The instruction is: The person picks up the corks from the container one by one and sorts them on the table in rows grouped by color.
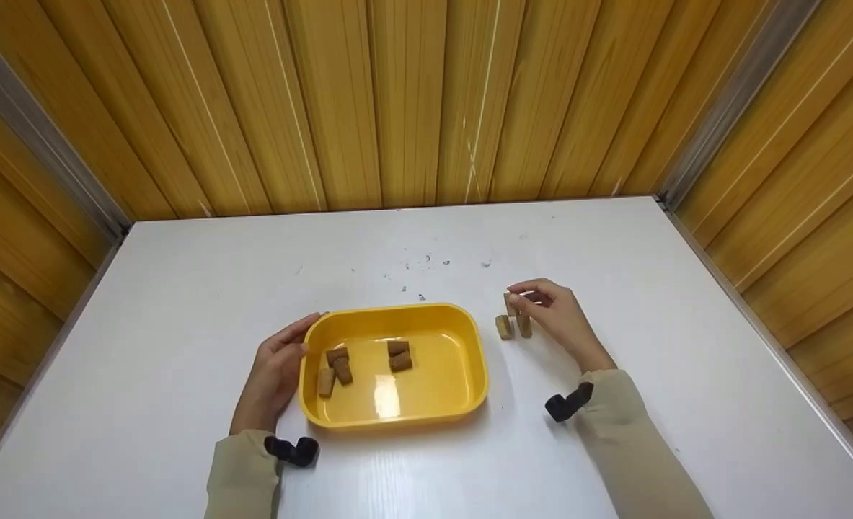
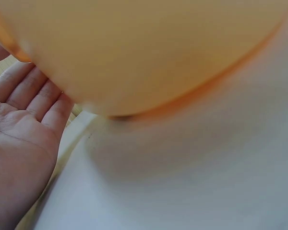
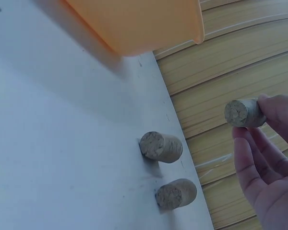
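Note:
My right hand [image 1: 550, 310] pinches a cork [image 3: 245, 113] between thumb and fingertips, held above the table. Its round, speckled end faces the right wrist camera. Beneath it in the head view, two more corks, a lighter one [image 1: 504, 327] and a browner one [image 1: 525, 326], stand on the table right of the yellow tray [image 1: 485, 375]. My left hand [image 1: 276, 371] holds the tray's left side, thumb at the rim and fingers along the outer wall. Inside the tray, several corks lie in two groups: one near the left wall, including a light cork [image 1: 326, 382], and a pair [image 1: 399, 355] near the middle.
The white table [image 1: 217, 288] carries small dark specks [image 1: 426, 263] behind the tray. Yellow wood-patterned panels [image 1: 404, 101] rise along the back and both sides. A black wrist device [image 1: 293, 451] sits at the left cuff, another [image 1: 569, 402] at the right.

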`<state>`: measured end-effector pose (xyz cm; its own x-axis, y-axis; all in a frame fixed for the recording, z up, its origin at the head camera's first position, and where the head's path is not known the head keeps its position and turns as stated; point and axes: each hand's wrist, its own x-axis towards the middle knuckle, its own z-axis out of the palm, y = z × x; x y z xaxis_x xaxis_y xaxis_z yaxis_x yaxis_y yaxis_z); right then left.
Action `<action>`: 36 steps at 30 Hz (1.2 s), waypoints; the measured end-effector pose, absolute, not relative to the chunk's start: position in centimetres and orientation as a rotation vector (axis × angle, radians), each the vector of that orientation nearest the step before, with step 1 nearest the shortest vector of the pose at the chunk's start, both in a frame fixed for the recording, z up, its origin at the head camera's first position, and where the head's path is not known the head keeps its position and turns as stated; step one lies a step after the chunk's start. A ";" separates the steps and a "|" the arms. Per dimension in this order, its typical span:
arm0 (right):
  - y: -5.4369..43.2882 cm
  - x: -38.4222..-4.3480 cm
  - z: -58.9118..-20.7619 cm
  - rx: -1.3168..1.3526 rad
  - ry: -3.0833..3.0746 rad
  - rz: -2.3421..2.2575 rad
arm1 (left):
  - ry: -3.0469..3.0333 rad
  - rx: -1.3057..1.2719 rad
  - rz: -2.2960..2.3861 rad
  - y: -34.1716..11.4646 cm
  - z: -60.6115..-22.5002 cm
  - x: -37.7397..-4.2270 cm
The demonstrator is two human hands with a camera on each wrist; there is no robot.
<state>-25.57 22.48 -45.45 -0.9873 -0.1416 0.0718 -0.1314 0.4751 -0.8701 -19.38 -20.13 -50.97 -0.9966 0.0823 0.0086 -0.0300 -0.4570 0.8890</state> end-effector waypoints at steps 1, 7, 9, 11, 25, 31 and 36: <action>22.7 -25.5 -45.6 -0.241 2.700 -1.580 | 1.599 0.076 2.620 -20.1 -51.0 -19.4; 24.0 -25.2 -46.2 -0.213 2.691 -1.632 | 1.590 0.059 2.626 -20.0 -50.9 -19.4; 24.4 -25.2 -46.4 -0.188 2.683 -1.642 | 1.590 0.058 2.631 -20.0 -50.9 -19.4; 24.8 -25.1 -46.6 -0.164 2.674 -1.644 | 1.592 0.059 2.630 -20.0 -50.9 -19.4; 26.9 -24.5 -47.8 -0.102 2.659 -1.586 | 1.629 0.007 2.621 -19.9 -50.8 -19.5; 27.6 -24.4 -48.3 -0.071 2.631 -1.565 | 1.640 0.003 2.615 -19.9 -51.0 -19.6; 27.9 -24.5 -48.6 -0.035 2.615 -1.549 | 1.633 -0.009 2.623 -19.9 -51.0 -19.6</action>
